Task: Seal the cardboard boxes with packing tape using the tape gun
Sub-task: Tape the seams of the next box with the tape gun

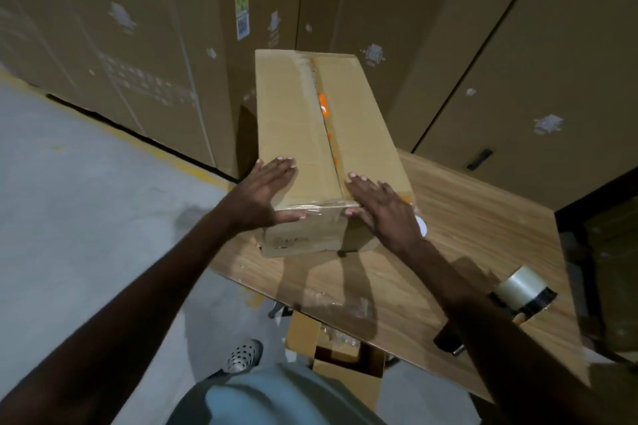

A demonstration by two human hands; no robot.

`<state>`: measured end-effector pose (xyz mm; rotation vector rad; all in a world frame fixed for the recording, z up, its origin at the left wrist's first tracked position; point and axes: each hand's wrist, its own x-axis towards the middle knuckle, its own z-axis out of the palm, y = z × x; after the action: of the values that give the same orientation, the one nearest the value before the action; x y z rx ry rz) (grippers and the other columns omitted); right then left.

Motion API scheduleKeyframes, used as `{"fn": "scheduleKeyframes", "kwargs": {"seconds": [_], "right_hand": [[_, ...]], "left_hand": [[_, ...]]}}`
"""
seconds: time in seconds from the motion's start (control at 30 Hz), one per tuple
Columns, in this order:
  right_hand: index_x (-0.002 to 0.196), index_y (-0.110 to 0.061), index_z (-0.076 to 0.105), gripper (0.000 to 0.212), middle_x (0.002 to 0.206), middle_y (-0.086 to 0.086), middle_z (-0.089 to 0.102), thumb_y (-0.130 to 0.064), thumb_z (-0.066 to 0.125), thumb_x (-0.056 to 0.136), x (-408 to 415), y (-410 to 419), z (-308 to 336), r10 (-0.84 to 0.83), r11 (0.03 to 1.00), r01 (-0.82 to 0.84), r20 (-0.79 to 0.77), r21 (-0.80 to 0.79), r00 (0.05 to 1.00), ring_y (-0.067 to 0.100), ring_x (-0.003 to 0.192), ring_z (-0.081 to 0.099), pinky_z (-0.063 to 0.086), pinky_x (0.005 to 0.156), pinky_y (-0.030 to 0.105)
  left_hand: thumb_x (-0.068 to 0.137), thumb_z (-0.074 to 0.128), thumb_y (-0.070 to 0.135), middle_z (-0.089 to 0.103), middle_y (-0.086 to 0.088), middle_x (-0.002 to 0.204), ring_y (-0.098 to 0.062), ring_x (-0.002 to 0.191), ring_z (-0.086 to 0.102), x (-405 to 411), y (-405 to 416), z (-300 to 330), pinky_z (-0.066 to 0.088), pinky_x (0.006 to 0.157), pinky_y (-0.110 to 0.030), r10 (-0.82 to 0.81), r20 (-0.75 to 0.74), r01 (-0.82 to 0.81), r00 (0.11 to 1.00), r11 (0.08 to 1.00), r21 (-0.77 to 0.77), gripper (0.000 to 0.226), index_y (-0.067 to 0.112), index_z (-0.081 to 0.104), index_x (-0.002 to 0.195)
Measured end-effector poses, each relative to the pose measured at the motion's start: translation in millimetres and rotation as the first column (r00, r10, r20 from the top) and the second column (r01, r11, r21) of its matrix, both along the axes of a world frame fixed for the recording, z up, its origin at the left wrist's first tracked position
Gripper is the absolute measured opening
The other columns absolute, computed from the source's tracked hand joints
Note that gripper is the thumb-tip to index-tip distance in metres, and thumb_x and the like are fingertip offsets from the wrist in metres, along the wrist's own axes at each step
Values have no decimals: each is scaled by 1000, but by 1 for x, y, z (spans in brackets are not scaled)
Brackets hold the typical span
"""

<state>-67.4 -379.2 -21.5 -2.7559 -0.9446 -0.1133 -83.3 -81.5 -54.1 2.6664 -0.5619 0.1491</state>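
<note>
A wood-grain tabletop (pixel 466 235) is seen on a grey concrete floor (pixel 86 200), backed by tall cardboard cartons (pixel 552 62). The cardboard box (pixel 303 134) lies on it, its flap seam gapped over orange contents. Both flat, spread hands, left (pixel 262 193) and right (pixel 383 203), are pressed on its near end. The tape gun (pixel 518 293) is partly hidden behind the right forearm.

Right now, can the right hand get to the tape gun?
Probably yes. The right hand rests open on the box; the tape gun lies on the table beside that forearm, nothing between them.
</note>
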Motion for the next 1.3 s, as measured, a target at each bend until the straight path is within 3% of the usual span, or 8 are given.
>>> {"fn": "scheduleKeyframes", "kwargs": {"seconds": [0.1, 0.27, 0.4, 0.6, 0.8, 0.9, 1.03, 1.3], "right_hand": [[140, -6, 57, 54, 147, 12, 54, -39, 49, 98, -1, 6, -15, 3, 999, -6, 65, 35, 998, 30, 132, 56, 47, 105, 48], [151, -14, 45, 68, 159, 4, 40, -39, 66, 93, 6, -8, -8, 91, 996, -91, -18, 23, 996, 24, 144, 42, 38, 115, 47], [153, -29, 42, 77, 161, -13, 33, -73, 44, 90, 19, -17, 13, -55, 997, 61, -132, 48, 990, 10, 149, 31, 36, 115, 38], [155, -17, 39, 97, 164, 0, 31, -84, 11, 89, 13, -8, -4, -165, 986, 164, -91, -25, 982, 18, 152, 28, 25, 120, 36], [154, -2, 35, 88, 163, 18, 29, -67, 23, 96, -3, 12, -10, -78, 982, 74, -18, -175, 997, 33, 149, 32, 29, 119, 47], [161, -10, 17, 94, 169, 7, 9, -73, 28, 92, -2, 6, 0, -73, 989, 56, -123, -137, 990, 22, 156, 10, 7, 123, 32], [162, -18, 16, 85, 169, -1, 10, -69, 34, 97, 9, -8, 11, -186, 983, 183, -185, -33, 965, 14, 156, 8, 8, 122, 29], [161, -11, 21, 83, 169, 7, 11, -67, 19, 99, -6, 6, -16, -248, 968, 246, -47, -49, 968, 21, 156, 7, 7, 127, 40]], "left_hand": [[58, 12, 106, 11, -1, 168, -16, 155, 6, -1, 0, 20, 1, 126, -42, 58, -113, -39, 992, 986, 162, 137, 14, 20, 160], [66, 20, 102, 2, -14, 168, -29, 155, 2, -2, -40, 28, -5, 123, -51, 206, -105, -156, 973, 920, 359, 134, 6, 8, 160], [72, 13, 97, 5, -17, 168, -32, 155, 3, -6, -62, 23, -2, 123, -52, 308, -60, -272, 949, 904, 330, 127, 4, 11, 159], [75, 6, 94, 26, -23, 161, -36, 150, 26, -3, -44, 13, 18, 121, -53, 211, 27, -208, 977, 919, 336, 126, -1, 32, 154], [71, 3, 99, 20, -17, 165, -31, 153, 20, 14, -3, 12, 12, 123, -45, 91, 28, -95, 995, 934, 345, 130, 4, 27, 156], [66, 5, 102, 7, -11, 169, -25, 156, 6, 15, -3, 21, 2, 124, -45, 130, -39, -107, 991, 922, 371, 133, 9, 15, 160], [63, 1, 103, -5, -7, 169, -23, 156, -5, 8, -43, 29, -7, 122, -55, 214, -129, -159, 968, 925, 344, 134, 11, 3, 161], [82, 10, 92, 35, -14, 160, -26, 149, 33, 7, -48, -2, 20, 119, -58, 177, 144, -211, 974, 941, 266, 116, 3, 39, 151]]}}
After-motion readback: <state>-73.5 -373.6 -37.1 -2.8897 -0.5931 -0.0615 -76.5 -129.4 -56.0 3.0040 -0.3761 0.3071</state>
